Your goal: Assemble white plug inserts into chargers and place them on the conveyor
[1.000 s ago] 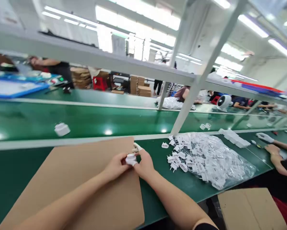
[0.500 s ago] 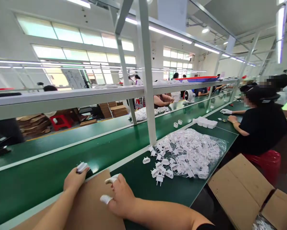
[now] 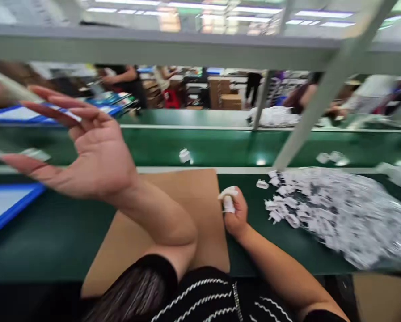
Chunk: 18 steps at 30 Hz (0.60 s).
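My left hand is raised at the left with its fingers spread, palm showing and nothing in it. Its fingertips reach toward a blue-rimmed tray. Under my left forearm lies a brown cardboard sheet. At the sheet's right edge, my right hand is curled closed, with white finger cots on the thumb and a finger. Whether a small white part is pinched there I cannot tell. Right of it, several loose white plug adapters spill from a clear plastic bag. A white piece sits on the green belt ahead.
Blue-rimmed trays stand at the left. A slanting metal post rises behind the plug pile, and a shelf beam crosses overhead. More white pieces lie on the belt at right. People work beyond the line.
The view has swung left and down. My left hand has let go of the white plug part and opened out to the left. My right hand's fingers have closed together.
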Motion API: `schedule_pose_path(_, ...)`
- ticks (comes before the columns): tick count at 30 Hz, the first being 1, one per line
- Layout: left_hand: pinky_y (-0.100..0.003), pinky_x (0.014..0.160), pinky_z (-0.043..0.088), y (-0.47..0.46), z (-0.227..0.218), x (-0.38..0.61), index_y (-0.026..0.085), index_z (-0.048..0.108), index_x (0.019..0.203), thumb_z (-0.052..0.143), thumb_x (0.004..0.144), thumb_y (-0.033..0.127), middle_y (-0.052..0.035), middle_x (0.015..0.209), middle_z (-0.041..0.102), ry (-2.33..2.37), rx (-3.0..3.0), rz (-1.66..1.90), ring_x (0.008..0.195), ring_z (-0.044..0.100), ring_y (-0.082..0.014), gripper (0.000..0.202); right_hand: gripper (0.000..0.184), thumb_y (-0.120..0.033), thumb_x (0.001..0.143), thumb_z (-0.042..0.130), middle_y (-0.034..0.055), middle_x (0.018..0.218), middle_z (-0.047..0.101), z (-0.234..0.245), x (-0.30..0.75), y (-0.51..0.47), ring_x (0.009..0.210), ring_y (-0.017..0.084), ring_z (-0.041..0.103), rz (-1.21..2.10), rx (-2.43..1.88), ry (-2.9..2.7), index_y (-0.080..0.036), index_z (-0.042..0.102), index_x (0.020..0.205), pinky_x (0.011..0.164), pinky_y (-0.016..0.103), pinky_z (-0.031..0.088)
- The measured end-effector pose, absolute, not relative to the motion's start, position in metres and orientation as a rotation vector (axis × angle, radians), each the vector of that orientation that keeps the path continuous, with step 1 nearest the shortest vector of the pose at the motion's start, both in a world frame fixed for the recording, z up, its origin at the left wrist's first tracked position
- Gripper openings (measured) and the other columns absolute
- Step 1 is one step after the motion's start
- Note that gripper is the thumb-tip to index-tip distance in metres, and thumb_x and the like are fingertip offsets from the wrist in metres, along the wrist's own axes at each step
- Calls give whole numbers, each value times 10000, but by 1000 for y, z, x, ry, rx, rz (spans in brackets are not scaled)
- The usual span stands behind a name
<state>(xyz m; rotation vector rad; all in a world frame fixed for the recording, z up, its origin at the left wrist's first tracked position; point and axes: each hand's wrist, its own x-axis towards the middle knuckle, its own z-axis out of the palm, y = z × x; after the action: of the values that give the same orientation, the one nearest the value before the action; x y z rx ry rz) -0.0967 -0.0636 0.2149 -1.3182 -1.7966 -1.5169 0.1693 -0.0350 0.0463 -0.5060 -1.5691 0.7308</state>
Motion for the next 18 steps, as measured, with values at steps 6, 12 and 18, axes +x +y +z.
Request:
schedule_pose_path(6,-562,1308,-11,-98,201,-77,161,37,1600,-414,848,487,-20,1752,-38,-1809,-1221,-1614,1593,-155,-292,935,452,-433,1034,406,-43,581,388,55,170,-65,517,136,356,731,227,-2125,-245,425,624,981,448,515)
schedule_pose_path(12,-637,1263,-40,-86,185,-117,142,-47,1581,-445,773,557,-59,1727,-118,-1785,-1334,-1515,1551,-238,-380,991,440,-376,1020,386,-59,567,321,45,148,-73,508,139,336,884,267,-2209,-256,300,605,1058,443,481)
schedule_pose_path(18,-619,1254,-64,-90,174,-170,161,-179,1573,-451,675,660,-58,1705,-246,-1975,-1263,-1408,1499,-346,-401,1062,469,-426,1032,375,-50,557,375,41,150,-71,519,130,371,970,199,-2352,-245,295,606,914,409,494)
